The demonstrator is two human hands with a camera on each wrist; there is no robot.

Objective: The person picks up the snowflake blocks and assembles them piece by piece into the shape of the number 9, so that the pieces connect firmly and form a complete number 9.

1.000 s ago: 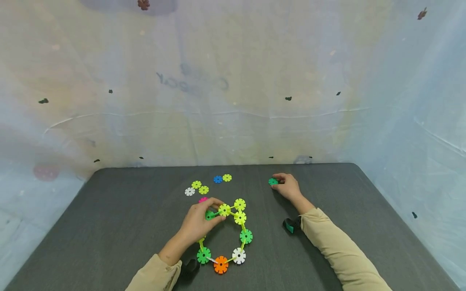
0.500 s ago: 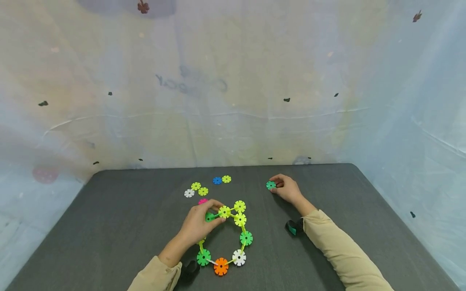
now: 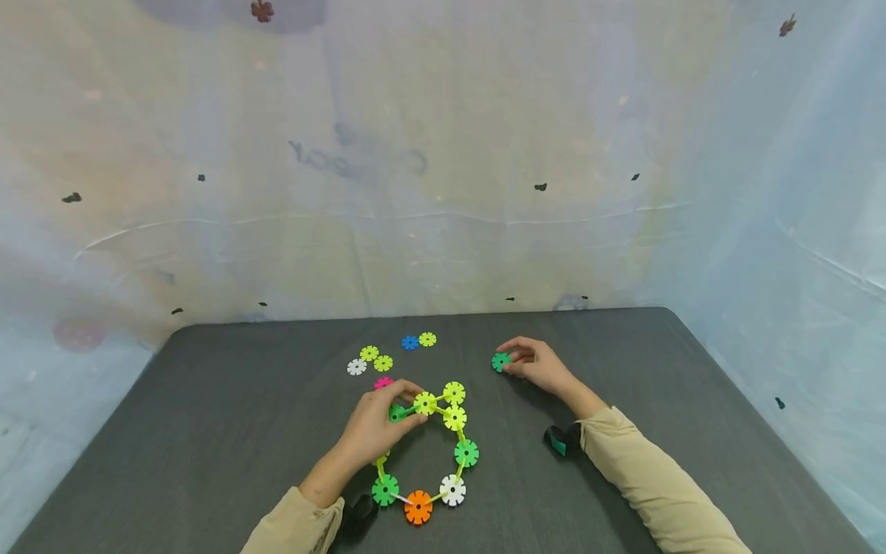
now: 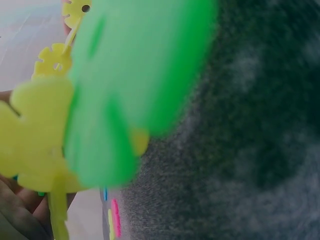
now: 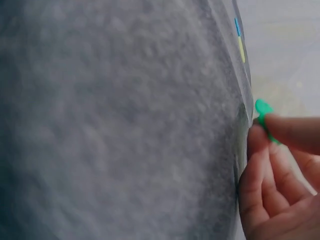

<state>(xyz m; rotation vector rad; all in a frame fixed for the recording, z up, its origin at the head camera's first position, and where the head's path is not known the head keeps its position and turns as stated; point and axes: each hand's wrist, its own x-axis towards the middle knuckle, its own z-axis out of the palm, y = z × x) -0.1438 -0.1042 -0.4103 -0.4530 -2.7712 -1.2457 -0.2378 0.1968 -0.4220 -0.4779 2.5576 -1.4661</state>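
A ring of joined plastic snowflake discs stands out in yellow, green, white and orange, with an orange disc at its near end. My left hand grips the ring at its far left, thumb and fingers around a yellow disc beside a green one. Part of the ring's left side is hidden behind that hand. Off to the right, my right hand pinches a loose green snowflake disc between thumb and fingers. In the right wrist view this green disc shows edge-on.
Loose discs lie on the dark grey table beyond the ring: a blue one, a white one, a pink one and several yellow ones. A pale sheet hangs behind the table.
My right hand has moved a little left and toward me with the green disc, whose face now shows more fully. The left hand still holds the ring in place.
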